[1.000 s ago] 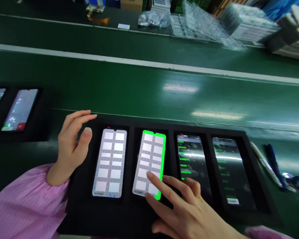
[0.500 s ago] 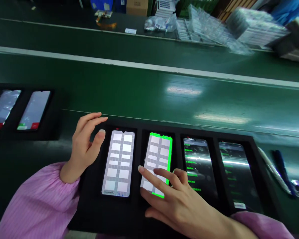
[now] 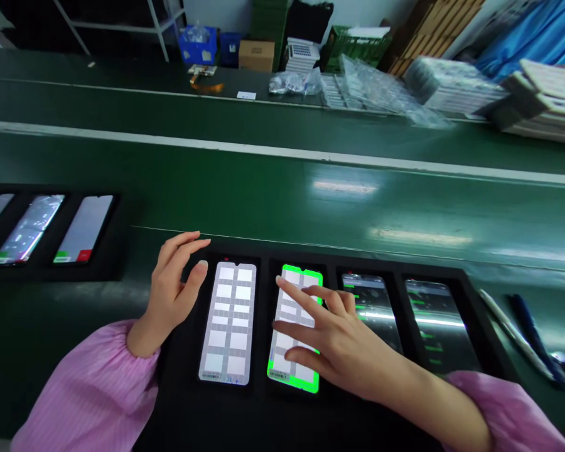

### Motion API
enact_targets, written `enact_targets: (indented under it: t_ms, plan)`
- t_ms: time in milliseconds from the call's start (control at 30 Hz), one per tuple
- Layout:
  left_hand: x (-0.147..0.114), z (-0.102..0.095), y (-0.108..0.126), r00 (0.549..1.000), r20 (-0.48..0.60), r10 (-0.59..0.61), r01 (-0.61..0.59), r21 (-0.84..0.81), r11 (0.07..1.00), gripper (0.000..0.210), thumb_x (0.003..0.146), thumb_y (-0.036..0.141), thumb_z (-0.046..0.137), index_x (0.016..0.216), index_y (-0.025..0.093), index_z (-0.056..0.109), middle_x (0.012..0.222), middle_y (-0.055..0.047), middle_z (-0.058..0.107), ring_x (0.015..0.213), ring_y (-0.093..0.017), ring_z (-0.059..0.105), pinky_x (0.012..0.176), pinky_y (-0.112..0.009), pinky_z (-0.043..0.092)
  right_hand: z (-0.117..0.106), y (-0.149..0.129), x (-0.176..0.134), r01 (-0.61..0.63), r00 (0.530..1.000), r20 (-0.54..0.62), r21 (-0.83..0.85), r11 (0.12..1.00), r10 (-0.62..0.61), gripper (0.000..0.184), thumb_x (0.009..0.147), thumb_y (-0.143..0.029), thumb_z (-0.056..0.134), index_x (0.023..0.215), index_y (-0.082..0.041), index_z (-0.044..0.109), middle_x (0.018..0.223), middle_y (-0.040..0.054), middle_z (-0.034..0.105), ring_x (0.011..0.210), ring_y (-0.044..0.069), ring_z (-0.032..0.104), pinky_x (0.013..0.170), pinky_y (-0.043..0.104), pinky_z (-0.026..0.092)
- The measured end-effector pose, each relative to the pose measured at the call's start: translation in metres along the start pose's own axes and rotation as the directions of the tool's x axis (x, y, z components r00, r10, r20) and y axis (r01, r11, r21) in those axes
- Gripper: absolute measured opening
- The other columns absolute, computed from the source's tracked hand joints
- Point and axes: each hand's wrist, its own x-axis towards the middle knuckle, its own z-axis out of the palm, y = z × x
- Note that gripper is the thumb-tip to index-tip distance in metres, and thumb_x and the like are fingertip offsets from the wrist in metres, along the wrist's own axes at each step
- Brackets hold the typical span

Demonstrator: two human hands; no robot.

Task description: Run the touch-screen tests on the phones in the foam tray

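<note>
At the near edge of the dark green surface [image 3: 273,207], a black foam tray [image 3: 226,408] holds four flat phone screens side by side, each in its own recess. The right hand [image 3: 339,342] lies over the second screen from the left, a green-bordered lit screen with a grid of pale blocks [image 3: 287,361]; its index finger is stretched toward 11 o'clock with the tip on the upper part of the glass, and the other fingers are loosely curled, holding nothing. The left hand [image 3: 172,292] rests at the tray's left rim, at 9 o'clock from the first screen, a white-lit screen with the same pale grid but no green border [image 3: 228,323]. Its fingers are spread open and slightly bent, the thumb tip just beside that screen's upper left corner; it grasps nothing. Both wrists wear pink striped sleeves [image 3: 85,389].

At 3 o'clock from the right hand, two dark screens with green text [image 3: 437,320] fill the remaining recesses, with ceiling light glinting across them. Well apart at 9 o'clock, a second black tray [image 3: 98,270] carries more screens showing green and red marks at their lower edge. At 12 o'clock, across the surface beyond a white stripe, clear plastic bags and stacked trays [image 3: 381,81] are piled, and pens [image 3: 522,320] lie at the far right.
</note>
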Motion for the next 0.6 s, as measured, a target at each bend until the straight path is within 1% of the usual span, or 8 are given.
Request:
enact_targets:
  t_ms: [167,267,400,500,600]
  plan:
    - [-0.001,0.000,-0.001,1.000,0.012,-0.011,0.011,0.005,1.000,0.033,0.110,0.040,0.049,0.131,0.023,0.068,0.138,-0.008,0.064,0.132,-0.025,0.061,0.115,-0.043,0.046,-0.001,0.027,0.014,-0.100,0.994,-0.036,-0.037,0.994,0.099,0.037,0.111,-0.045,0.045,0.123,-0.037,0.079,0.174,0.0106,0.030,0.122,0.041,0.057,0.079,0.057,0.055]
    - [-0.002,0.001,-0.003,1.000,0.014,-0.008,0.008,0.005,1.000,0.032,0.110,0.039,0.048,0.131,0.024,0.067,0.138,-0.007,0.064,0.132,-0.025,0.060,0.114,-0.042,0.047,0.000,0.040,0.021,-0.159,0.987,-0.037,-0.035,0.987,0.158,0.035,0.111,-0.044,0.046,0.127,-0.038,0.078,0.175,0.0114,0.028,0.124,0.042,0.056,0.081,0.057,0.055]
    - [-0.002,0.001,-0.004,1.000,0.009,0.014,-0.014,0.006,1.000,0.032,0.111,0.038,0.047,0.131,0.024,0.067,0.139,-0.007,0.064,0.132,-0.024,0.060,0.109,-0.041,0.049,0.002,0.047,0.026,-0.198,0.980,-0.024,-0.027,0.980,0.197,0.037,0.112,-0.046,0.045,0.127,-0.040,0.078,0.176,0.0091,0.026,0.126,0.044,0.055,0.081,0.057,0.055]
    - [-0.002,0.000,-0.004,1.000,0.018,0.006,-0.006,0.007,1.000,0.032,0.111,0.039,0.047,0.131,0.024,0.067,0.139,-0.008,0.063,0.132,-0.025,0.060,0.112,-0.042,0.048,0.001,0.051,0.024,-0.227,0.973,-0.035,-0.022,0.974,0.227,0.039,0.112,-0.049,0.043,0.125,-0.039,0.079,0.176,0.0094,0.025,0.126,0.043,0.054,0.081,0.058,0.054]
    - [-0.002,0.000,-0.003,1.000,0.024,-0.006,0.006,0.013,1.000,0.033,0.111,0.040,0.047,0.130,0.023,0.067,0.139,-0.008,0.064,0.132,-0.025,0.060,0.115,-0.044,0.046,-0.003,0.055,0.015,-0.241,0.970,-0.046,-0.034,0.970,0.240,0.042,0.112,-0.050,0.041,0.127,-0.038,0.078,0.175,0.0112,0.027,0.124,0.043,0.054,0.080,0.057,0.054]
